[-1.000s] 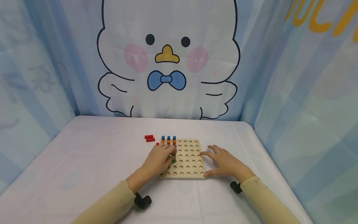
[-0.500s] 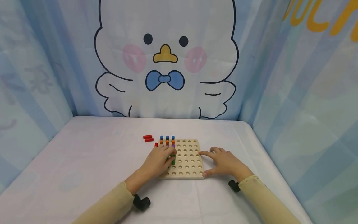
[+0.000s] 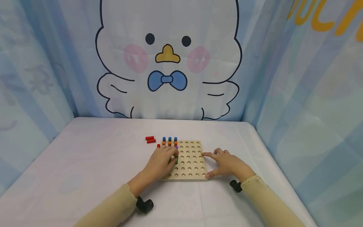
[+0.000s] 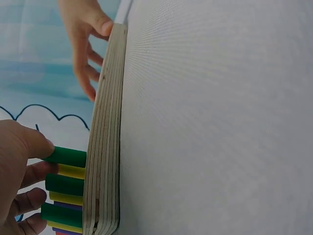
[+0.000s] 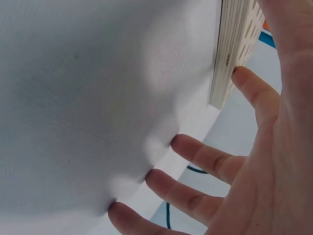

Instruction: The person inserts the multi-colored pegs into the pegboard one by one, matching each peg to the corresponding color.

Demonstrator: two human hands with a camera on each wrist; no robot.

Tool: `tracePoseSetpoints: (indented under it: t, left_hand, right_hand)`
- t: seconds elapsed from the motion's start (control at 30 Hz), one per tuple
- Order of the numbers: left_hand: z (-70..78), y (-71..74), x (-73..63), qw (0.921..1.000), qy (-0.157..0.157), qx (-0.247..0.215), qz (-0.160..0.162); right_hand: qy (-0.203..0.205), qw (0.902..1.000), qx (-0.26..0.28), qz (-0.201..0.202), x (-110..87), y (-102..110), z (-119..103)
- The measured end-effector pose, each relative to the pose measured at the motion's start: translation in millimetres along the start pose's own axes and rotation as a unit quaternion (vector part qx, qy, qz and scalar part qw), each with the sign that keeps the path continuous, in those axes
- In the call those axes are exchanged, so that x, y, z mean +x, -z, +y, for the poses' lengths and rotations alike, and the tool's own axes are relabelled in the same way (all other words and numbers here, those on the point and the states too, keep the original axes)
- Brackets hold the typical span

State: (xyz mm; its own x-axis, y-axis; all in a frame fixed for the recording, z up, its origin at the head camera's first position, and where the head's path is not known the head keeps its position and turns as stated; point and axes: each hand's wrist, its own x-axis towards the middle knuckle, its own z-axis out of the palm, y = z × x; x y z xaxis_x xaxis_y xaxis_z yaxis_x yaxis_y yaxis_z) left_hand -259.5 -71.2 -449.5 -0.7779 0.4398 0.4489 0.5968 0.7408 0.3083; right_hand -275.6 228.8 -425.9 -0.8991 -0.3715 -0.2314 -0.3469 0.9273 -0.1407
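A pale wooden pegboard point(image 3: 188, 176) with rows of round holes lies flat on the table. My left hand point(image 3: 163, 160) is over its left part, thumb and finger pinching a green peg point(image 4: 68, 156) that stands at the board. Two more green pegs point(image 4: 64, 184) and several yellow pegs point(image 4: 72, 171) stand beyond it, partly hidden by the fingers. Farther back are rows of orange pegs point(image 3: 169, 143) and blue pegs point(image 3: 169, 139); a purple peg point(image 3: 176, 147) shows at the fingers. My right hand point(image 3: 228, 163) spreads its fingers, its thumb and index finger touching the board's right edge.
Two red pegs point(image 3: 151, 141) lie on the white-covered table point(image 3: 99, 151), left of the board's far corner. Another red peg point(image 3: 158, 146) shows just past the left knuckles. Printed curtains point(image 3: 170, 104) stand behind the table and at both sides.
Both hands keep nearly the same places, the left at the green peg and the right at the board's edge. The head view has shifted slightly.
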Motion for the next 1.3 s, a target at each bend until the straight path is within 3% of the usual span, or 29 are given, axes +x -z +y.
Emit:
tracePoseSetpoints:
  t: [0.63,1.3]
  left_hand:
    - [-1.2,0.1,0.0,0.9998,0.011,-0.009,-0.017]
    - [-0.7,-2.0,0.9,0.9995,0.027,-0.013,-0.005]
  right_hand:
    - [0.003,1.0,0.005,0.005,-0.5,-3.7,4.2]
    - [0.005,0.9999,0.013,0.002,-0.5,-3.4,4.8]
